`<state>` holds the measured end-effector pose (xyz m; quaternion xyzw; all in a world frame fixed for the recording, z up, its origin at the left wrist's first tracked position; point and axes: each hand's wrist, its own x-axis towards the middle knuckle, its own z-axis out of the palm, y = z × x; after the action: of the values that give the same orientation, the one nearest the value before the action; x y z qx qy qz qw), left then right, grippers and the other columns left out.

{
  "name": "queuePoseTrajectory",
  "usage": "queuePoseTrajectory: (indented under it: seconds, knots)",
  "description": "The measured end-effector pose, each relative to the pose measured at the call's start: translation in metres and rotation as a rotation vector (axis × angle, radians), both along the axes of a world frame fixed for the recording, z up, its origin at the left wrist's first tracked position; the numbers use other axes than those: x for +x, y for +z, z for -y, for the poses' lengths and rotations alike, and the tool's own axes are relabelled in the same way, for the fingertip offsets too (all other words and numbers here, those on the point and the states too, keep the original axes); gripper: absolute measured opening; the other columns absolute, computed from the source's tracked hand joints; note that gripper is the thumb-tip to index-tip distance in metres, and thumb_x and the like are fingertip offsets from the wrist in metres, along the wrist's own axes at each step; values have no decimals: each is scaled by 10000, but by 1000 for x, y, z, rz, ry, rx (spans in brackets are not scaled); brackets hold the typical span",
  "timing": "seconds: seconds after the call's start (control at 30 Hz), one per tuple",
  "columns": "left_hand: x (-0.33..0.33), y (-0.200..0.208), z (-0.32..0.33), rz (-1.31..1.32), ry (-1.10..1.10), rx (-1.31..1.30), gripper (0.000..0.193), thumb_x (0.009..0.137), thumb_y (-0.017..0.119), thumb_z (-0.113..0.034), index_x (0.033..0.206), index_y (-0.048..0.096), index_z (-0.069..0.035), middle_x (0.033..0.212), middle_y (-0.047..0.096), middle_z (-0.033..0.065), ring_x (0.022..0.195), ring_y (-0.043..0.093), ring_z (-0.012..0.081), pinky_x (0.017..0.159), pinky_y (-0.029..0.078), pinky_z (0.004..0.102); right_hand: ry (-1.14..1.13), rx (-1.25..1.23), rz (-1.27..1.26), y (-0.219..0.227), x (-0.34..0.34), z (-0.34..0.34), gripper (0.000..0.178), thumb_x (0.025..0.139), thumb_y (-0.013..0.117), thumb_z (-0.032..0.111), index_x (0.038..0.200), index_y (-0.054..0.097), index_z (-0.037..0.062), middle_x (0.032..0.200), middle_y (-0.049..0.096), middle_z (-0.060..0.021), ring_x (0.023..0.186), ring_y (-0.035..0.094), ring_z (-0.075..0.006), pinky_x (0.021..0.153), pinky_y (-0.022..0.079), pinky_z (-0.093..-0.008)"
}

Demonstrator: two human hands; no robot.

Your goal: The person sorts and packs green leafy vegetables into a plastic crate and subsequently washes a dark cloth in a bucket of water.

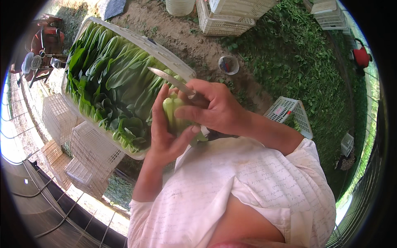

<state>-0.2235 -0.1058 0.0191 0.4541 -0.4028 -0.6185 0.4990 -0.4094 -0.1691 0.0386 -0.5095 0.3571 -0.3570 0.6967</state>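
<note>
My right hand (213,105) is closed round the handle of a knife (171,79), whose blade points up and to the left over the crate. In my left hand (163,128) is a head of bok choy (168,108) with pale green stalks; the right thumb also rests against it. Both hands are close together in front of my chest, by the near right side of a large white crate (144,46). Rows of leafy bok choy (120,76) fill that crate, dark leaves toward the left. My fingers hide part of the held head.
Stacked white crates (225,20) stand at the back, beside a pale bucket (180,6). A small tub (228,65) sits on the soil. Another crate (289,113) lies to the right among green plants (289,53). More crates (89,144) are at the left, below a red machine (49,39).
</note>
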Motion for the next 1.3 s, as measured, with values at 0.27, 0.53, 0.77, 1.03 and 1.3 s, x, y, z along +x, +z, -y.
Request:
queuePoseTrajectory:
  seconds: [0.27,0.53,0.77,1.03,1.3]
  knots:
    - [36,19,-26,263,282,15,723,922,627,159,1575,369,-13,1379,612,168,1005,632,128,886,559,275,-118,-681,-557,-82,50,96,349,906,814,270,1137,733,21,877,689,-145,753,686,-219,712,539,-367]
    - [82,32,-85,246,496,7,756,890,657,164,1569,378,-16,1388,611,209,960,632,140,833,547,273,13,-804,-766,-119,94,128,307,894,782,204,1181,716,119,1055,652,-104,916,712,-300,795,572,-426]
    - [129,42,-109,364,680,-65,720,921,704,62,1557,371,10,1400,603,230,996,645,168,858,536,286,48,-885,-872,-117,96,126,301,911,731,160,1207,688,122,1090,623,-125,937,696,-344,805,578,-455]
    - [138,37,-106,383,679,-82,725,941,709,24,1571,350,22,1417,584,238,1012,640,183,962,517,341,82,-991,-1027,-118,103,126,316,875,713,113,1187,660,107,1109,598,-141,941,703,-383,796,593,-489]
    - [141,31,-103,362,652,-112,709,955,733,-30,1558,364,18,1413,581,253,998,644,178,945,526,332,231,-1012,-1068,-115,106,133,187,877,688,84,1056,635,65,1103,595,-167,891,710,-400,769,594,-503]
